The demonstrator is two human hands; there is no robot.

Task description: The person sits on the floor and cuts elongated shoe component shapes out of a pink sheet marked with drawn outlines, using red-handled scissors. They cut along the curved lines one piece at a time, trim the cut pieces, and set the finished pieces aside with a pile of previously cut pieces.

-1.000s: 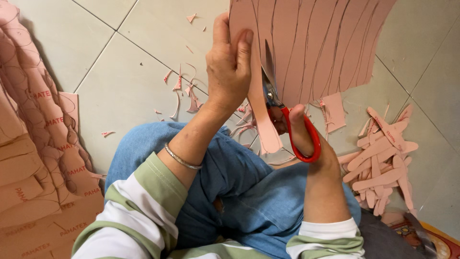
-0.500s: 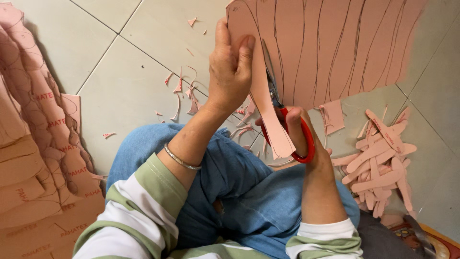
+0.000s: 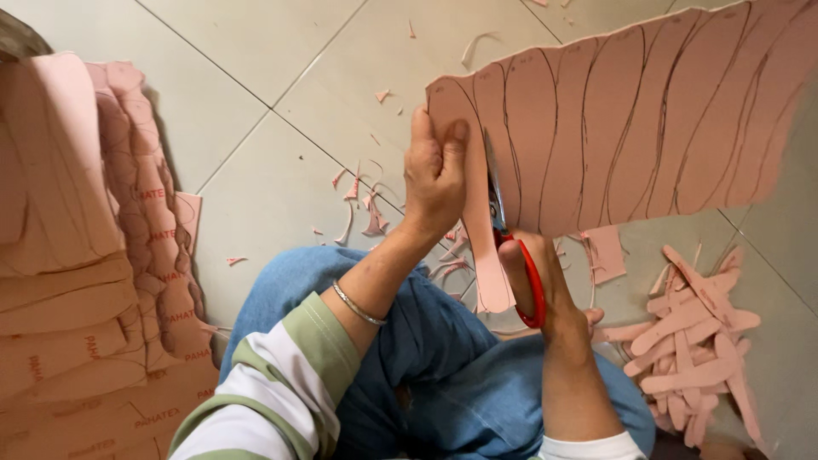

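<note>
My left hand (image 3: pixel 434 175) grips the left edge of a large pink sheet (image 3: pixel 630 128) marked with dark curved outlines. My right hand (image 3: pixel 550 290) holds red-handled scissors (image 3: pixel 511 247), whose blades run up along a line in the sheet just right of my left thumb. A narrow strip of the sheet (image 3: pixel 487 273) hangs down, partly cut free, between my two hands. A thin bracelet (image 3: pixel 358 305) circles my left wrist. Both hands are raised above my knees in blue jeans (image 3: pixel 426 341).
A tall stack of pink sheets (image 3: pixel 94 281) lies on the left. A pile of cut pink sole shapes (image 3: pixel 699 341) lies on the tiled floor (image 3: pixel 256 170) at the right. Thin pink scraps (image 3: pixel 366 204) are scattered on the tiles ahead.
The scissors have worked further up the marked line, so the partly cut strip hangs longer. The sheet has shifted left and lower across the view.
</note>
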